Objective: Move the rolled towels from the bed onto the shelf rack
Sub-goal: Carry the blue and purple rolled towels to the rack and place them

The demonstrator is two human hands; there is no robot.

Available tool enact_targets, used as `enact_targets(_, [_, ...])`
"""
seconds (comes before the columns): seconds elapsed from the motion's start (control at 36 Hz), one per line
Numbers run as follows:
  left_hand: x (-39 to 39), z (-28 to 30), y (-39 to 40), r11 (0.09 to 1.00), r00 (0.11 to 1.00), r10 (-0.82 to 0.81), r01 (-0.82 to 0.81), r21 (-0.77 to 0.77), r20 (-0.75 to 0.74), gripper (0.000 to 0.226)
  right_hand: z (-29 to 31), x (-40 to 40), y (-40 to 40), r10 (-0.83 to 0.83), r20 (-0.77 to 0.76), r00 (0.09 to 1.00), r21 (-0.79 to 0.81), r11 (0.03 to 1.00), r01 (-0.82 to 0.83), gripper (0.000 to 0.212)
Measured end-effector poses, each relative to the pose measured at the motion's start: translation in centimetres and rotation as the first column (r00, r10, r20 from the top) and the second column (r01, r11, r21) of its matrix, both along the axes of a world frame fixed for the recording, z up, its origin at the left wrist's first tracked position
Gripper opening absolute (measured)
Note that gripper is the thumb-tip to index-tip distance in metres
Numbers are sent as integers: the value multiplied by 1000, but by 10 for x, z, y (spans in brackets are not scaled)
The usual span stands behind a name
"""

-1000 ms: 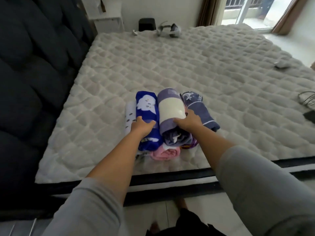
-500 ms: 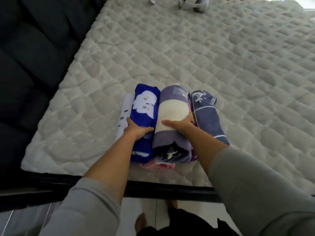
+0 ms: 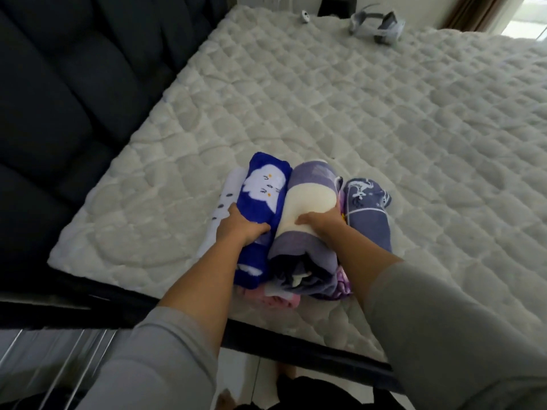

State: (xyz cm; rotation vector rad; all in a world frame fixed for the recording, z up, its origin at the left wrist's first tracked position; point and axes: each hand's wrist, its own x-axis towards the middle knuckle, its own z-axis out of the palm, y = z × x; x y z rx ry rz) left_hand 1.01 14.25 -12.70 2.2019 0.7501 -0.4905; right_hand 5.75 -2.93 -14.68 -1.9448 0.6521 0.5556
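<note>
Several rolled towels lie in a pile near the front edge of the white quilted bed (image 3: 325, 113). My left hand (image 3: 239, 226) grips the dark blue towel with a white cartoon face (image 3: 263, 190). My right hand (image 3: 321, 221) is closed around the purple and cream towel (image 3: 307, 196) beside it. A white towel with dark spots (image 3: 226, 199) lies at the left, a grey-blue patterned towel (image 3: 367, 208) at the right. A pink towel (image 3: 278, 300) and a lilac one (image 3: 343, 284) peek out underneath.
A dark padded headboard (image 3: 59, 99) runs along the left. A white headset (image 3: 376, 23) and a small white object (image 3: 305, 16) lie at the bed's far end. Thin metal bars of a rack (image 3: 68, 368) show at lower left. My feet stand on the tiled floor (image 3: 236, 377).
Both hands have closed more firmly around their two towels, which seem slightly raised toward me. The view has tilted, bringing the headset and the metal bars into view.
</note>
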Motion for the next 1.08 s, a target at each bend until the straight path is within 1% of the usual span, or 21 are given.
enact_targets(0.11, [-9, 12, -2, 1000, 999, 19, -19, 19, 35, 86, 14, -1, 0, 33, 23, 999, -14, 999, -33, 120])
enact_targets(0.19, [-19, 22, 1, 999, 997, 50, -50, 6, 56, 84, 26, -4, 2, 67, 65, 996, -14, 998, -66, 114])
enact_targets(0.28, [-36, 35, 11, 995, 992, 96, -95, -9, 83, 85, 40, -16, 14, 101, 134, 986, -28, 995, -98, 115])
enact_targets(0.31, [-43, 40, 14, 994, 989, 112, -111, -21, 92, 86, 45, -21, 18, 94, 141, 986, 3, 995, -96, 113])
enact_targets(0.39, [-64, 52, 28, 988, 980, 155, -152, -36, 126, 86, 56, -35, 32, 119, 189, 975, 32, 991, -127, 99])
enact_targets(0.47, [-98, 68, 45, 981, 966, 193, -192, -24, 172, 87, 74, -61, 56, 174, 228, 958, 62, 979, -193, 94])
enact_targets(0.56, [-130, 79, 62, 972, 952, 233, -235, -15, 199, 89, 76, -82, 77, 201, 243, 949, 91, 969, -229, 105])
enact_targets(0.61, [-149, 84, 72, 964, 942, 261, -265, -7, 210, 91, 73, -90, 88, 241, 243, 940, 97, 958, -271, 105])
enact_targets(0.64, [-162, 87, 77, 960, 936, 276, -282, -4, 217, 91, 74, -98, 93, 281, 248, 927, 92, 946, -311, 112])
enact_targets(0.67, [-188, 91, 89, 946, 921, 317, -325, -2, 228, 91, 78, -116, 109, 325, 262, 909, 85, 930, -357, 124])
enact_targets(0.69, [-191, 92, 89, 945, 920, 318, -326, -6, 230, 90, 74, -114, 112, 301, 262, 917, 115, 934, -339, 132])
enact_targets(0.72, [-207, 93, 96, 935, 909, 344, -354, -1, 236, 89, 75, -125, 123, 311, 262, 914, 127, 927, -352, 137])
enact_targets(0.75, [-223, 95, 103, 927, 898, 363, -374, -1, 247, 89, 63, -124, 134, 313, 272, 910, 142, 922, -359, 139])
enact_targets(0.78, [-240, 96, 110, 916, 885, 387, -402, 4, 257, 89, 70, -143, 145, 360, 285, 889, 146, 900, -411, 140])
enact_targets(0.81, [-256, 98, 116, 906, 876, 404, -423, 14, 264, 89, 70, -152, 157, 392, 286, 875, 166, 879, -448, 138])
enact_targets(0.86, [-286, 102, 127, 884, 852, 443, -467, 23, 278, 90, 58, -163, 183, 455, 302, 838, 188, 833, -520, 125])
enact_targets(0.89, [-301, 103, 134, 867, 835, 473, -497, 19, 281, 91, 61, -174, 193, 474, 318, 821, 188, 817, -545, 124])
enact_targets(0.94, [-318, 106, 140, 845, 813, 509, -534, 13, 284, 92, 87, -206, 200, 489, 329, 808, 174, 809, -561, 129])
enact_targets(0.97, [-340, 109, 147, 819, 785, 545, -574, 15, 294, 94, 101, -232, 211, 522, 330, 786, 169, 787, -593, 122])
enact_targets(1.03, [-360, 111, 155, 788, 751, 583, -616, 12, 311, 96, 111, -255, 221, 542, 348, 765, 198, 755, -625, 99])
enact_targets(1.08, [-392, 115, 166, 741, 702, 631, -671, 9, 329, 93, 122, -283, 237, 588, 367, 721, 203, 706, -679, 92])
